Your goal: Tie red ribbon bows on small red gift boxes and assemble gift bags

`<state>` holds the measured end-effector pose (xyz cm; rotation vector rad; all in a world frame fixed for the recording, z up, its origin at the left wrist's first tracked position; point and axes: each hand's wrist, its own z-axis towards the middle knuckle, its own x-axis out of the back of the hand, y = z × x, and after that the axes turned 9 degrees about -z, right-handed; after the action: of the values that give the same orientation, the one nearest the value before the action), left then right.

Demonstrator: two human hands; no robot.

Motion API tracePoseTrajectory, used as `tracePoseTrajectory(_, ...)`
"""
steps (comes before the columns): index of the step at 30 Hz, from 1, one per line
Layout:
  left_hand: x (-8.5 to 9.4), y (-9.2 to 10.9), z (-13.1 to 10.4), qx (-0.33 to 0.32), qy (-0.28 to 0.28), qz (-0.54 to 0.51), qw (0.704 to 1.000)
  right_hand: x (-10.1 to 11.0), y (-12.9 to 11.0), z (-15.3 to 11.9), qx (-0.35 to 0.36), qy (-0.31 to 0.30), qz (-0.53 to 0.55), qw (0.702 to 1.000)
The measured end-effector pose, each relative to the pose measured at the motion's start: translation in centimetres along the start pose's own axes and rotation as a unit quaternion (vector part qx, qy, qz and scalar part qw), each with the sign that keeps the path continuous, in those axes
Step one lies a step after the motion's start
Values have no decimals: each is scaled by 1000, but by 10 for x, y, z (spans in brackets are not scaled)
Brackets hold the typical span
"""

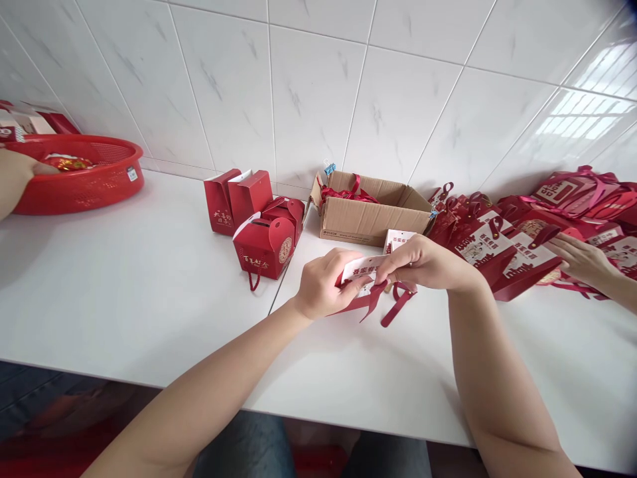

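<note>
In the head view, my left hand (326, 282) is closed around the side of a small red gift box with a white printed front (359, 268). My right hand (421, 262) pinches a dark red ribbon (371, 305) against the top of that box, and its ends hang down in front. My fingers cover part of the box. Just behind my right hand stands another white printed gift box (395, 239). A red strap (395, 310) lies on the table below my right hand.
A cardboard carton (373, 219) holding red ribbons stands behind my hands. Several red boxes (263, 249) are to its left. Red bags (490, 249) crowd the right, where another person's hand (580, 259) reaches. Far left, another hand (42, 169) is at a red basket (84, 192).
</note>
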<state>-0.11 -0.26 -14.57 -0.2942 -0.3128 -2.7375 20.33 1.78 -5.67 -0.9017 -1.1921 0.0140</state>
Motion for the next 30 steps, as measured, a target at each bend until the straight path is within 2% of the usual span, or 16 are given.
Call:
tracePoseTrajectory(13,-2,-2,-2,16,19,5,1000,-4,-1,3,-8,-9,-17,1000)
tracePoseTrajectory(18,1,-5,-1,54,37,8,998,-13,-5,10,43,-31,-24,998)
tracePoseTrajectory(27,1,-1,0,51,28,15,998,8,-7,-12,-1,80,18,997)
tracePoseTrajectory(30,0,1,-2,62,25,12,998,8,-9,-13,-28,88,13,996)
